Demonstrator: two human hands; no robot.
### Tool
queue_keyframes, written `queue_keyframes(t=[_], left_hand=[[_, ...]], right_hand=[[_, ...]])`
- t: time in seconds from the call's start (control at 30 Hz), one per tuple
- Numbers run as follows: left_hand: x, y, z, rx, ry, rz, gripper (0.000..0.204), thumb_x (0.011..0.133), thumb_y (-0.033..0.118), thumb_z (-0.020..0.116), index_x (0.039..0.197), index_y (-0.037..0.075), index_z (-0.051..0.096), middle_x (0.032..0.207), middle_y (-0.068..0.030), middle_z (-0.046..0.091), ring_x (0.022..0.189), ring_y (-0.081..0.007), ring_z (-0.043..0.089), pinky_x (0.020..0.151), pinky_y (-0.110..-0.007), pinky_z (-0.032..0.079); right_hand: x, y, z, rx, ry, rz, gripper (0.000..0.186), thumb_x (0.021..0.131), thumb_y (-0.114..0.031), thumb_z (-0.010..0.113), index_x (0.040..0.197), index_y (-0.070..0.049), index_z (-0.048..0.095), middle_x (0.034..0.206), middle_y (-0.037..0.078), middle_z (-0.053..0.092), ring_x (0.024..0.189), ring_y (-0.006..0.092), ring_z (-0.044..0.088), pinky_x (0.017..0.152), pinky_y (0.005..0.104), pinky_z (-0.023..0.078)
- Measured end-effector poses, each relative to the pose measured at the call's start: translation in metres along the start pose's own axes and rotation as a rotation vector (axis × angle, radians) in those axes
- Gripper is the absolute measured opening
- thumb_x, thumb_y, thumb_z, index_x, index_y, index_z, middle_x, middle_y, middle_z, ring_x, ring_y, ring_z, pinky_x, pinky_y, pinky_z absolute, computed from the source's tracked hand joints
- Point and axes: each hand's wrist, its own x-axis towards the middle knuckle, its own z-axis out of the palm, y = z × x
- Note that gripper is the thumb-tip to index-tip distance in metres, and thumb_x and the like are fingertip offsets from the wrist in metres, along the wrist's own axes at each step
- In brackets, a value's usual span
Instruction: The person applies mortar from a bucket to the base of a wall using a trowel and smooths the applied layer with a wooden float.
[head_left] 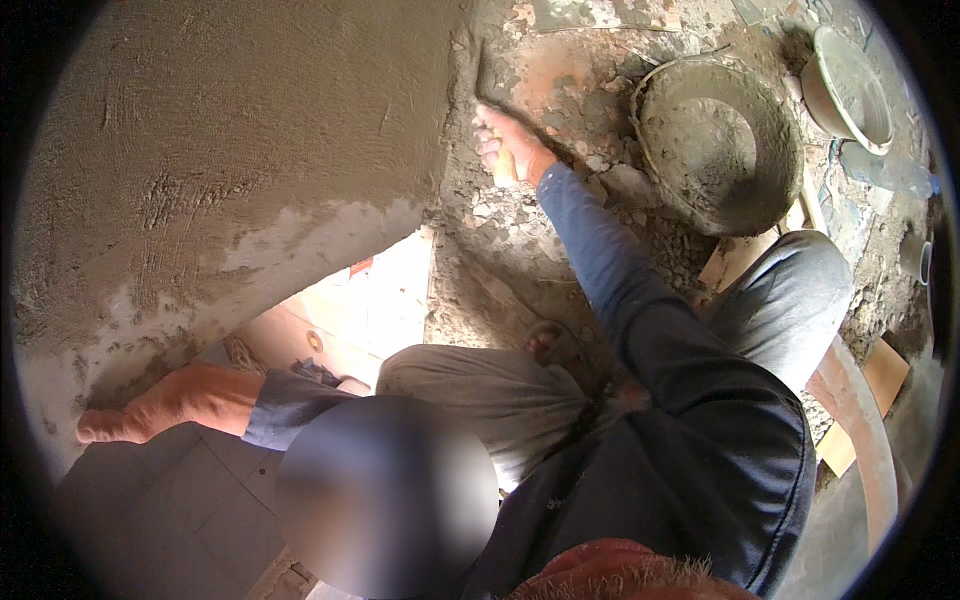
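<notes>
My right hand (512, 145) is closed round the pale yellowish handle (504, 168) of what looks like a trowel. Its dark metal part (484, 70) is seen nearly edge-on, close to the foot of the plastered wall (270, 110). Wet grey-brown mortar coats most of that wall, with a paler, thinner band along its lower edge. My left hand (170, 402) rests at the wall's near left edge, a digit stretched out along it; the other fingers are partly hidden, and nothing shows in its grasp.
A mortar-caked round tub (715, 150) stands right of my right hand. Beyond it are a pale basin (850, 90) and a clear plastic bottle (880, 168). Rubble (625, 185) covers the ground around my bent legs. Wood pieces (885, 375) lie at right; dark tiles (190, 490) lie below my left hand.
</notes>
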Motion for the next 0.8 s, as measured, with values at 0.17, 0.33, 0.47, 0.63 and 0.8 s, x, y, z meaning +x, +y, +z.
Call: queue_keyframes(t=[0.17, 0.33, 0.47, 0.63, 0.8], left_hand=[[0.004, -0.003, -0.005, 0.000, -0.050, 0.026, 0.052, 0.092, 0.051, 0.053, 0.123, 0.010, 0.055, 0.133, -0.0109, 0.049, 0.124, -0.0292, 0.048, 0.110, -0.047, 0.037], [0.005, -0.002, -0.004, -0.019, -0.060, -0.007, 0.050, 0.090, 0.051, 0.055, 0.120, 0.010, 0.055, 0.131, -0.0104, 0.050, 0.122, -0.0283, 0.048, 0.109, -0.047, 0.037], [0.003, 0.001, -0.001, -0.044, -0.059, 0.026, 0.044, 0.089, 0.048, 0.056, 0.111, 0.010, 0.056, 0.121, -0.0079, 0.053, 0.116, -0.0274, 0.051, 0.108, -0.048, 0.038], [0.004, -0.001, -0.003, -0.065, -0.052, 0.022, 0.041, 0.087, 0.046, 0.061, 0.111, 0.012, 0.057, 0.119, -0.0065, 0.054, 0.116, -0.0261, 0.052, 0.106, -0.048, 0.038], [0.009, -0.007, -0.008, -0.109, -0.054, 0.019, 0.041, 0.085, 0.044, 0.063, 0.111, 0.013, 0.057, 0.115, -0.0055, 0.054, 0.113, -0.0250, 0.053, 0.103, -0.045, 0.040]], right_hand=[[0.007, 0.012, 0.021, -0.062, 0.045, -0.023, 0.019, 0.094, -0.031, 0.066, 0.096, -0.016, 0.055, 0.072, -0.007, 0.047, 0.055, 0.0046, 0.045, 0.047, 0.0227, 0.038], [-0.013, 0.023, 0.032, -0.157, -0.032, -0.132, 0.021, 0.092, -0.030, 0.068, 0.096, -0.015, 0.054, 0.069, -0.006, 0.048, 0.054, 0.0057, 0.045, 0.045, 0.0258, 0.040], [-0.032, 0.009, 0.032, -0.428, 0.103, -0.062, 0.022, 0.096, -0.028, 0.063, 0.109, -0.012, 0.055, 0.070, -0.006, 0.048, 0.052, 0.0057, 0.045, 0.041, 0.0238, 0.041], [-0.014, -0.015, 0.055, -0.147, 0.116, -0.186, 0.028, 0.095, -0.031, 0.063, 0.114, -0.012, 0.054, 0.071, -0.005, 0.050, 0.054, 0.0052, 0.047, 0.044, 0.0213, 0.046], [-0.046, 0.021, 0.051, -0.349, 0.036, -0.105, 0.049, 0.095, -0.031, 0.062, 0.138, -0.010, 0.046, 0.073, -0.005, 0.049, 0.053, 0.0063, 0.044, 0.042, 0.0213, 0.042]])
